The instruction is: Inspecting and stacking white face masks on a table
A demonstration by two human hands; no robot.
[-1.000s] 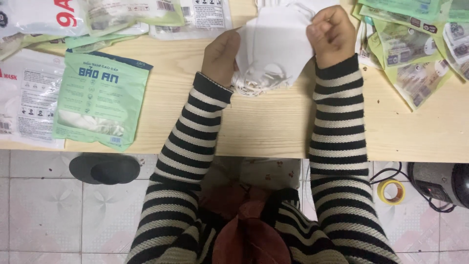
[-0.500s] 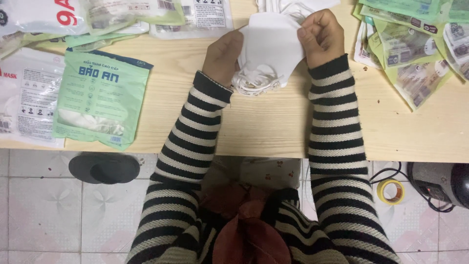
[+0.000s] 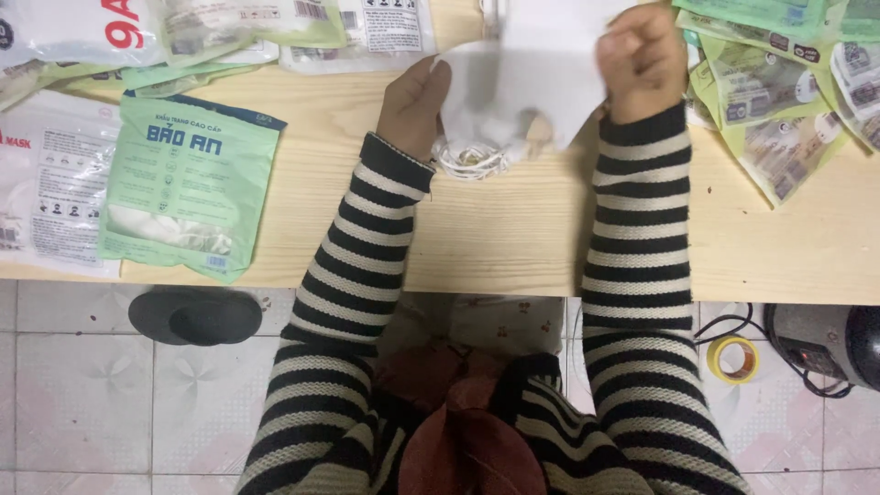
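Both hands hold a small stack of white face masks point(image 3: 532, 92) over the far part of a light wooden table point(image 3: 513, 238). My left hand point(image 3: 414, 103) grips the stack's left edge. My right hand point(image 3: 642, 62) is closed in a fist on its right edge. The masks' white ear loops point(image 3: 472, 160) hang down in a bunch and touch the tabletop between my wrists. Both arms wear black and cream striped sleeves. The top of the stack runs out of view.
A green packet point(image 3: 188, 188) with white masks inside lies at the left, beside white printed packets point(image 3: 41, 197). Several green packets point(image 3: 779, 110) pile up at the right. On the tiled floor are a dark slipper point(image 3: 194, 316), a yellow tape roll point(image 3: 733, 359) and a grey appliance point(image 3: 825, 344).
The mask stack has shifted slightly up and away. My right hand moved down and left, then back up to the right. The ear loops now rest lower on the table.
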